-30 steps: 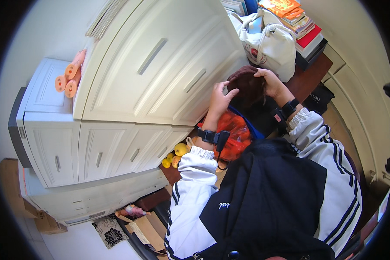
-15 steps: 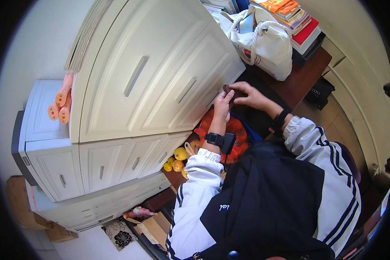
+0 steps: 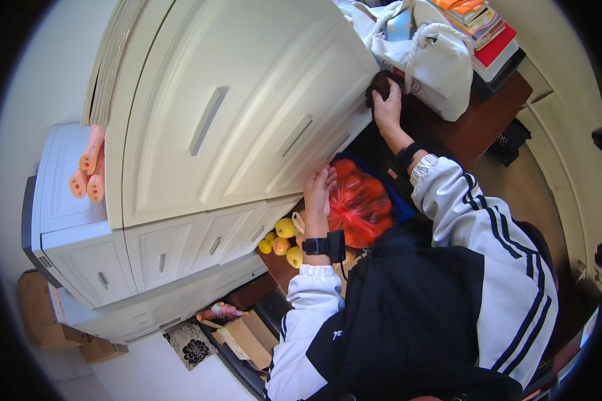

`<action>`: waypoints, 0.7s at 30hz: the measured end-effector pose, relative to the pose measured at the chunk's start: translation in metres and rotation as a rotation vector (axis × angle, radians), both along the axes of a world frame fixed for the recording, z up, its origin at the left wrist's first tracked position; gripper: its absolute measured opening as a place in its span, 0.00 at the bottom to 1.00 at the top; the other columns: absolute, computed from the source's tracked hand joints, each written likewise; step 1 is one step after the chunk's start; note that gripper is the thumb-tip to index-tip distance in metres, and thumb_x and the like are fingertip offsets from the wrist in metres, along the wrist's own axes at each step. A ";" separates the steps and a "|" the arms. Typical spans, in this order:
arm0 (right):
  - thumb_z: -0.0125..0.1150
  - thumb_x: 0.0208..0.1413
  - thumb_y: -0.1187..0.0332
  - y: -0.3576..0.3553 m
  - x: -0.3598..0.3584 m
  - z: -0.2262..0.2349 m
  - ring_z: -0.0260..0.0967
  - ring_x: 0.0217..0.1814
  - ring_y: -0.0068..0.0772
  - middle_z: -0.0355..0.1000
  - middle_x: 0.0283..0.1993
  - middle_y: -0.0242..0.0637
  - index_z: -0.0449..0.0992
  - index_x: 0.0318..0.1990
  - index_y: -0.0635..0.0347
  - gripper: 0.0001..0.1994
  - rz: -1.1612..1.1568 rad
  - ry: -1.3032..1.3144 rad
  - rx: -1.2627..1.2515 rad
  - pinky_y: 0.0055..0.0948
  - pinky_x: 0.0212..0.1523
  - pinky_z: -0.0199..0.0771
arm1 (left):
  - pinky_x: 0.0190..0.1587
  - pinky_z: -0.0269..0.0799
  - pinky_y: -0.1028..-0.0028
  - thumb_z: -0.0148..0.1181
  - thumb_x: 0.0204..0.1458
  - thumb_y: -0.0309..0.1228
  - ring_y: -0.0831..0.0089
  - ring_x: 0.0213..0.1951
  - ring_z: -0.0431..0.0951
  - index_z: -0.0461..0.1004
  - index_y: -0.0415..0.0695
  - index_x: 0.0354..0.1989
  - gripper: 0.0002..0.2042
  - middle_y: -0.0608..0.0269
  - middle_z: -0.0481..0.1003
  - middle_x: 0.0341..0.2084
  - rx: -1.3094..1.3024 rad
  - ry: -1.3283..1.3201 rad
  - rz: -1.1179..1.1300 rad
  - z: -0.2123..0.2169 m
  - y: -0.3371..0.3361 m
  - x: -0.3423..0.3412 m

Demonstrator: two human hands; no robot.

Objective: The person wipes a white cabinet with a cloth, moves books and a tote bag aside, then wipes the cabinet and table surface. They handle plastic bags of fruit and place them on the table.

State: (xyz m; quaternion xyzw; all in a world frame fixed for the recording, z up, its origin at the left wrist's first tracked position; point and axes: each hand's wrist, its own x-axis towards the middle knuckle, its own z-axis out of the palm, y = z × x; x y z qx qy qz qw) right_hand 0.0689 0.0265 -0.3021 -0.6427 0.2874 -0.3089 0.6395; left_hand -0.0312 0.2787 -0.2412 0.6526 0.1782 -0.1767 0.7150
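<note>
The right hand (image 3: 386, 107) reaches far across the dark wooden desk (image 3: 478, 130), fingers closed around a dark brown round object (image 3: 379, 83) beside the white tote bag (image 3: 425, 60). The left hand (image 3: 319, 190) rests open, fingers spread, against the red plastic bag (image 3: 358, 207) of orange fruit nearer in, right of the white cabinet (image 3: 234, 120).

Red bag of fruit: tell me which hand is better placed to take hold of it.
Left. The left hand already rests at the edge of the red bag, fingers spread and free. The right hand is stretched far off, closed on a dark brown object beside the white tote bag.
</note>
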 end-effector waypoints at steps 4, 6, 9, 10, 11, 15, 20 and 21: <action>0.64 0.51 0.71 0.026 0.000 -0.006 0.66 0.57 0.52 0.69 0.54 0.47 0.70 0.52 0.62 0.20 -0.126 0.035 -0.080 0.39 0.59 0.66 | 0.45 0.74 0.71 0.57 0.60 0.33 0.68 0.43 0.79 0.74 0.41 0.46 0.11 0.55 0.79 0.43 -0.069 0.010 0.075 0.002 0.028 -0.017; 0.64 0.49 0.72 0.036 -0.002 -0.010 0.67 0.56 0.51 0.70 0.53 0.46 0.72 0.49 0.62 0.18 -0.136 0.021 -0.146 0.39 0.58 0.67 | 0.45 0.75 0.72 0.57 0.60 0.33 0.68 0.43 0.79 0.74 0.41 0.46 0.11 0.55 0.79 0.42 -0.091 0.018 0.099 -0.001 0.038 -0.021; 0.63 0.44 0.75 0.054 -0.006 -0.013 0.68 0.55 0.51 0.72 0.53 0.45 0.75 0.44 0.62 0.16 -0.152 0.039 -0.237 0.39 0.57 0.68 | 0.44 0.74 0.74 0.57 0.60 0.33 0.70 0.43 0.79 0.74 0.41 0.47 0.12 0.57 0.79 0.42 -0.120 0.037 0.124 -0.005 0.050 -0.028; 0.62 0.43 0.76 0.059 -0.008 -0.014 0.68 0.55 0.50 0.72 0.53 0.45 0.76 0.42 0.60 0.15 -0.150 0.023 -0.223 0.39 0.56 0.69 | 0.44 0.74 0.75 0.57 0.60 0.33 0.71 0.42 0.79 0.73 0.41 0.48 0.12 0.58 0.79 0.42 -0.128 0.044 0.125 -0.006 0.053 -0.029; 0.62 0.43 0.76 0.068 -0.011 -0.014 0.68 0.55 0.50 0.72 0.52 0.45 0.76 0.41 0.60 0.14 -0.122 0.023 -0.250 0.39 0.56 0.69 | 0.44 0.73 0.75 0.57 0.60 0.34 0.71 0.42 0.79 0.73 0.41 0.48 0.12 0.58 0.79 0.42 -0.126 0.049 0.126 -0.007 0.056 -0.031; 0.62 0.40 0.79 0.110 -0.030 -0.009 0.69 0.52 0.52 0.73 0.47 0.44 0.76 0.36 0.61 0.12 -0.034 0.016 -0.309 0.40 0.53 0.71 | 0.45 0.74 0.72 0.57 0.60 0.34 0.69 0.43 0.79 0.74 0.41 0.47 0.12 0.56 0.79 0.42 -0.134 0.032 0.119 -0.011 0.064 -0.031; 0.65 0.38 0.79 0.154 -0.050 0.000 0.71 0.50 0.50 0.74 0.46 0.46 0.76 0.35 0.63 0.12 0.085 -0.001 -0.286 0.37 0.52 0.73 | 0.46 0.75 0.71 0.56 0.60 0.34 0.67 0.44 0.79 0.74 0.40 0.47 0.12 0.54 0.78 0.44 -0.146 0.018 0.143 -0.014 0.083 -0.035; 0.64 0.39 0.79 0.160 -0.053 0.001 0.71 0.50 0.50 0.74 0.46 0.44 0.77 0.35 0.62 0.12 0.113 -0.006 -0.300 0.37 0.51 0.72 | 0.46 0.75 0.70 0.57 0.60 0.33 0.67 0.44 0.79 0.74 0.40 0.47 0.12 0.54 0.78 0.44 -0.151 0.020 0.151 -0.015 0.087 -0.036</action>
